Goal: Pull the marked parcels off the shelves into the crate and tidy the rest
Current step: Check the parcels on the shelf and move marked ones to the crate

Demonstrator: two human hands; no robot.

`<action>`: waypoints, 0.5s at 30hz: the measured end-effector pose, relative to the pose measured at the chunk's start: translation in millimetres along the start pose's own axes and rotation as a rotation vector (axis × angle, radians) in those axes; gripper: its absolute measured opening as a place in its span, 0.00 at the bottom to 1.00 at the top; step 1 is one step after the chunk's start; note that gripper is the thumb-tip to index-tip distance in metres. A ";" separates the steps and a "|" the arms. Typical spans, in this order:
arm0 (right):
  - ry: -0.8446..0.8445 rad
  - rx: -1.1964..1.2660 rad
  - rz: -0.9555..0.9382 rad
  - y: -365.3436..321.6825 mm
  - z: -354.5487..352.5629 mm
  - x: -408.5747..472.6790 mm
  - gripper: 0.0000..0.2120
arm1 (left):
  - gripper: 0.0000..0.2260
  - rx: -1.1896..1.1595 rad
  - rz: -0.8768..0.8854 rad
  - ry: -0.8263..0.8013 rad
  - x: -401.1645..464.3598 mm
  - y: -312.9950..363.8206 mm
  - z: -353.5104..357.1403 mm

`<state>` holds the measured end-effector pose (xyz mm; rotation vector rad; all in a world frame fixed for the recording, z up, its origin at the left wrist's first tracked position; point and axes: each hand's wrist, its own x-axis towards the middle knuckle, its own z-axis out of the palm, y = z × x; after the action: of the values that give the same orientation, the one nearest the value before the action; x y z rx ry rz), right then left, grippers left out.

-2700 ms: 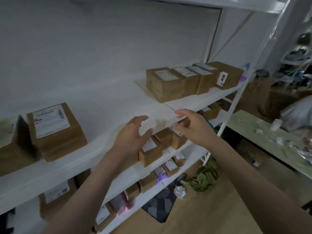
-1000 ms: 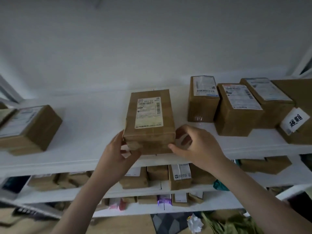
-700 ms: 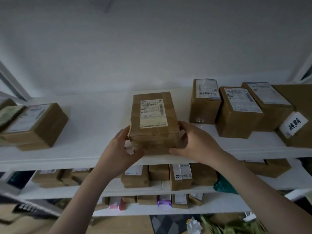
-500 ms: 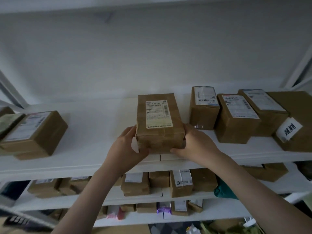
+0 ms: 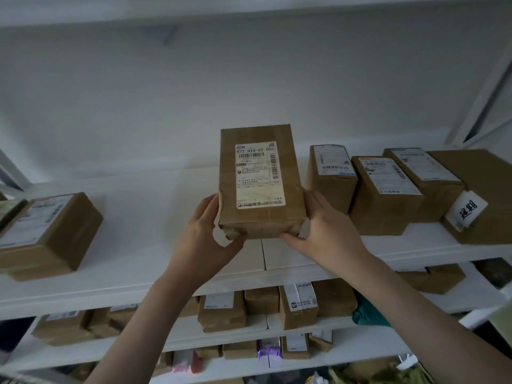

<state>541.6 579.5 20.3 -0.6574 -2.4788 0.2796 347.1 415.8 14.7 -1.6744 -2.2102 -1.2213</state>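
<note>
1. The shelf [image 5: 138, 261] is white and runs across the whole middle of the frame; lower shelves [image 5: 346, 345] with many small boxes are seen at the bottom.
2. A row of boxes [image 5: 385, 195] stands at the right of the frame on the shelf, side by side and touching; the one at the far right has a white tag [image 5: 466, 207] with handwritten characters.
3. A box [image 5: 50, 234] lies at the left of the frame on the same shelf, well apart from the center.
4. The parcel [image 5: 259, 181] is in the center of the frame, brown, with a white label [image 5: 259, 176] facing the camera. It is tilted, its near end raised off the shelf between both hands.
5. The left hand [image 5: 205, 239] grips the lower left corner of the parcel, thumb under the near edge and fingers along the side.
6. The right hand [image 5: 329, 231] grips the lower right corner in the same way, thumb under the edge.
</note>
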 end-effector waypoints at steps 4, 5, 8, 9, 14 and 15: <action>-0.026 0.026 -0.001 -6.2 8.2 4.4 0.39 | 0.35 -0.020 -0.034 -0.019 -4.6 -12.6 -5.1; -0.047 0.052 0.005 -9.1 11.1 5.4 0.38 | 0.35 -0.023 -0.049 -0.025 -6.2 -16.8 -7.9; -0.116 0.112 0.000 -21.5 23.6 8.7 0.36 | 0.36 -0.040 -0.097 -0.040 -14.6 -31.5 -19.0; -0.137 0.127 -0.009 -26.7 28.7 10.3 0.36 | 0.37 -0.040 -0.119 -0.042 -18.4 -36.8 -23.2; -0.229 0.189 -0.045 -61.5 59.1 25.5 0.37 | 0.36 -0.062 -0.237 -0.016 -42.9 -69.1 -51.8; -0.247 0.195 -0.058 -69.9 65.8 28.8 0.37 | 0.36 -0.064 -0.257 -0.010 -48.2 -75.3 -59.2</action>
<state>456.0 530.5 2.3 -0.4936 -2.6533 0.6046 280.3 335.8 -10.5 -1.4528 -2.4783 -1.3552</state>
